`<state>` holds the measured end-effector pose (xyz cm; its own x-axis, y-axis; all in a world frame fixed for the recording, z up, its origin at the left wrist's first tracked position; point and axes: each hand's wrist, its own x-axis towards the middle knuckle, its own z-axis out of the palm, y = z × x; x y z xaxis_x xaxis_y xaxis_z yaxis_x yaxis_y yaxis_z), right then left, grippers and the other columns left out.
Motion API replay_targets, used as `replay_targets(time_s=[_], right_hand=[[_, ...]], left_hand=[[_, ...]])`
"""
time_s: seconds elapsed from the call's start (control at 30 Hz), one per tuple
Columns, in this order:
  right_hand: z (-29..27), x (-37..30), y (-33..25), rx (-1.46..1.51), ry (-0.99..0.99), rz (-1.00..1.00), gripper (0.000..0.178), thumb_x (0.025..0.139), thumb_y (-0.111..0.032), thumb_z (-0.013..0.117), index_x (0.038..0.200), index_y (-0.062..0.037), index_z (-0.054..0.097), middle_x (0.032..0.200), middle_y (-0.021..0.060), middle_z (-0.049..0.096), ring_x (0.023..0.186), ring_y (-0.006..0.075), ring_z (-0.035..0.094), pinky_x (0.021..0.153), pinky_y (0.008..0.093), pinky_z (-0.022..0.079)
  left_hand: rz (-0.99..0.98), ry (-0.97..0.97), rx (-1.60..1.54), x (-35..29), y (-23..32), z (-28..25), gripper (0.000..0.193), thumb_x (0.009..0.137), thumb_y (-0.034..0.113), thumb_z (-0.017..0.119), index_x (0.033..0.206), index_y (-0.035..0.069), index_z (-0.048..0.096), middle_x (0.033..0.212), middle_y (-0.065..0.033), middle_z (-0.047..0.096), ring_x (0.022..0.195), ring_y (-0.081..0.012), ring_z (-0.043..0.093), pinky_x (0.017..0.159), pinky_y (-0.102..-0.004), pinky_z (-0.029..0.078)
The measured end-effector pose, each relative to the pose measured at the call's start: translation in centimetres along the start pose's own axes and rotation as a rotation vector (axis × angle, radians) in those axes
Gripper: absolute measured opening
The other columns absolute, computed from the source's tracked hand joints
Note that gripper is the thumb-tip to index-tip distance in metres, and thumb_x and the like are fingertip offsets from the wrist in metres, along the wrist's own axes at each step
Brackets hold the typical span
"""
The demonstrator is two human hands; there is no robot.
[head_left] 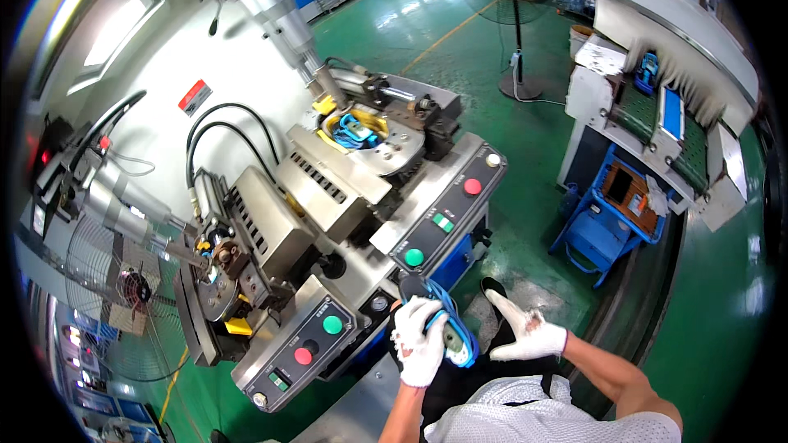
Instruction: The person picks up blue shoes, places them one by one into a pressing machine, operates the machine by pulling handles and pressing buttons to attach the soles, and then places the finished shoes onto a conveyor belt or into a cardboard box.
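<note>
Far L: wire-cage fan (103, 312) on green floor (209, 402), just beside the machine (316, 189).
L panel: grey ctrl panel (316, 340) on machine front; green btn (332, 325) & red btn (304, 356).
Machine top: second blue shoe (355, 133) sits in R station, yellow pads (379, 123) around it.
L hand: white-gloved L hand (420, 343), narrow, closed on L side of the held shoe.
R panel: matching ctrl panel (458, 203), w/ own red & green btns.
Held shoe: blue shoe (455, 335), tilted, btwn both hands, nr machine's front edge, over person's lap.
R hand: white-gloved R hand (527, 333), wide, thumb & fingers spread, apart from shoe.
Behind: pole fan (517, 33), round base on floor.
R: blue cart (593, 239), brown slatted top, just below conveyor (591, 102).
Far R: third blue shoe (647, 74) on conveyor, by pale bristle fringe (698, 102).
</note>
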<state>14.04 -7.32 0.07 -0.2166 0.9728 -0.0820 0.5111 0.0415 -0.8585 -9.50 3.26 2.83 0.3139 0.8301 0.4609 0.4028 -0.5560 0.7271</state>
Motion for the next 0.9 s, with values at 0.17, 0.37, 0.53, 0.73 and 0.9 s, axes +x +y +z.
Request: replay_targets(time_s=[0.17,0.37,0.53,0.73,0.9], right_hand=[[0.8,-3.9,-1.9,0.014,0.461,0.033,0.127,0.069,-0.034,0.094,0.161,0.0067,0.016,0.163,0.0286,0.029,0.154,0.0405,0.030,0.126,0.0462,0.028],[-2.1,-9.5,2.2,0.074,1.298,0.204,0.059,0.094,-0.014,0.073,0.147,-0.0041,0.049,0.138,0.0132,0.062,0.121,0.0253,0.063,0.101,0.0379,0.052],[-8.6,-12.5,7.2,0.694,1.810,-0.128,0.051,0.095,-0.013,0.071,0.142,-0.0018,0.054,0.135,0.0078,0.061,0.118,0.0195,0.061,0.104,0.0368,0.050],[-28.7,-18.2,15.7,-0.015,2.041,0.116,0.071,0.090,-0.038,0.080,0.144,0.0006,0.056,0.137,0.0175,0.064,0.123,0.0276,0.060,0.110,0.0418,0.044],[-46.6,-22.7,26.5,-0.389,1.731,0.873,0.086,0.086,-0.065,0.072,0.148,-0.0080,0.056,0.139,0.0170,0.065,0.127,0.0311,0.061,0.111,0.0432,0.044]], left_hand=[[0.236,-0.235,-0.130,5.0,7.9,6.1,0.029,0.079,0.006,0.082,0.107,0.008,0.074,0.106,-0.0118,0.070,0.113,-0.0363,0.062,0.105,-0.0469,0.048],[0.653,-0.426,-0.484,6.2,18.7,16.0,0.049,0.078,0.011,0.083,0.125,0.008,0.068,0.135,-0.0192,0.060,0.130,-0.0447,0.054,0.110,-0.0524,0.046],[0.824,-0.559,-0.438,5.7,16.2,14.2,0.048,0.068,0.003,0.086,0.113,0.001,0.069,0.124,-0.0229,0.065,0.115,-0.0472,0.064,0.098,-0.0540,0.055],[0.312,-0.706,-0.112,-0.5,6.4,11.9,0.043,0.080,0.002,0.082,0.121,0.002,0.068,0.129,-0.0197,0.066,0.119,-0.0376,0.065,0.101,-0.0435,0.053],[0.074,-0.675,-0.029,-2.8,0.6,9.4,0.042,0.085,0.005,0.079,0.125,0.003,0.068,0.128,-0.0192,0.067,0.119,-0.0367,0.065,0.103,-0.0428,0.052]])
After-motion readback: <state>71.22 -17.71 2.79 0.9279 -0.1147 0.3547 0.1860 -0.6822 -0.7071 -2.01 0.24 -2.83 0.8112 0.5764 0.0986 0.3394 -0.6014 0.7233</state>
